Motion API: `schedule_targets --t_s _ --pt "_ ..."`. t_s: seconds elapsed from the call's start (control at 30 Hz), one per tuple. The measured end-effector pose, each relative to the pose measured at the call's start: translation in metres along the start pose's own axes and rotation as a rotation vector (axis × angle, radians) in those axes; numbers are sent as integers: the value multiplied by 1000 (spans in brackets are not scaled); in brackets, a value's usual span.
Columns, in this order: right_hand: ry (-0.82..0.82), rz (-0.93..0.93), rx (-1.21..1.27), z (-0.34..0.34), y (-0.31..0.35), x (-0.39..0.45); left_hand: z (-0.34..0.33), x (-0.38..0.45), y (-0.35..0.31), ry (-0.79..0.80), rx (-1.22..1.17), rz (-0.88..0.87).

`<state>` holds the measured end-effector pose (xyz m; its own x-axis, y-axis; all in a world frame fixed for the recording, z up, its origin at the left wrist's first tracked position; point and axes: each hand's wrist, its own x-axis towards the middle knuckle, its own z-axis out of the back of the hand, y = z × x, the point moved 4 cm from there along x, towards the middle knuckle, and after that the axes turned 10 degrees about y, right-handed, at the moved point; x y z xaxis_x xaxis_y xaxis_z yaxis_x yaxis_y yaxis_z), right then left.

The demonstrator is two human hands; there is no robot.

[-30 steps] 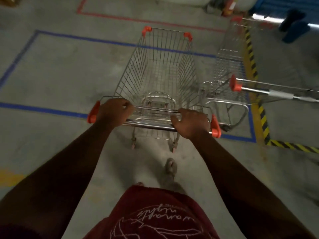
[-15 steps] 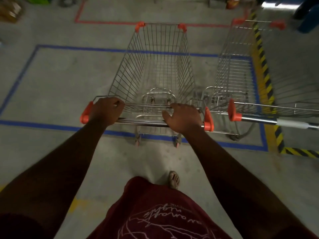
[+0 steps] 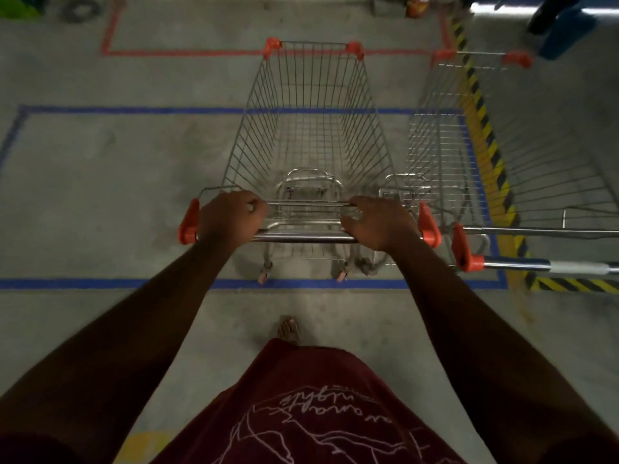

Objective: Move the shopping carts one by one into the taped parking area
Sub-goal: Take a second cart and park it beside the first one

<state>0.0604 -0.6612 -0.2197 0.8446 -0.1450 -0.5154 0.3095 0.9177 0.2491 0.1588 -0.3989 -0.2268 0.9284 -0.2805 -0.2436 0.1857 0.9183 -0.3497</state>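
A: Where's the cart [image 3: 310, 155]?

B: Inside the blue tape outline [image 3: 234, 283], rear wheels just past the near line — its nose seems to reach beyond the far line. Both hands are on the handle bar [image 3: 303, 236]: the left hand [image 3: 231, 214] has its fingers wrapped shut round it, the right hand [image 3: 378, 222] curled over it too.

A: What could go wrong?

B: The parked cart [image 3: 438, 155] sits just beside on the right, the orange handle caps nearly touching. A slight drift right would likely clip it and nudge it toward the yellow-black striped tape [image 3: 485, 142]. Another push forward — the front overshoots further.
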Motion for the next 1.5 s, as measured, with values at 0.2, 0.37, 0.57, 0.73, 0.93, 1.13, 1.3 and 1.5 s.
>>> schedule_targets --t_s 0.2,0.37,0.57,0.73,0.93,1.13,1.3,1.5 --pt "-51 38 -5 3 -12 4 -3 8 -8 -21 -3 -14" --pt "-108 86 602 7 -28 -5 -8 2 -19 -53 -15 -131" --pt "-296 132 844 37 -68 -37 -42 -15 -113 184 -117 -610" --pt "-625 -204 284 9 -156 -69 -92 -39 -203 205 -71 -731" --pt "-790 -272 -176 -31 -194 -56 -114 -49 -217 84 -105 -692" --pt "-915 -222 -374 -30 -188 -45 -122 -66 -207 25 -99 -746" --pt "-844 -160 -301 -34 -184 -43 -116 -70 -223 38 -133 -727" --pt "-744 -166 37 -18 -185 -58 -119 -66 -221 36 -121 -670"
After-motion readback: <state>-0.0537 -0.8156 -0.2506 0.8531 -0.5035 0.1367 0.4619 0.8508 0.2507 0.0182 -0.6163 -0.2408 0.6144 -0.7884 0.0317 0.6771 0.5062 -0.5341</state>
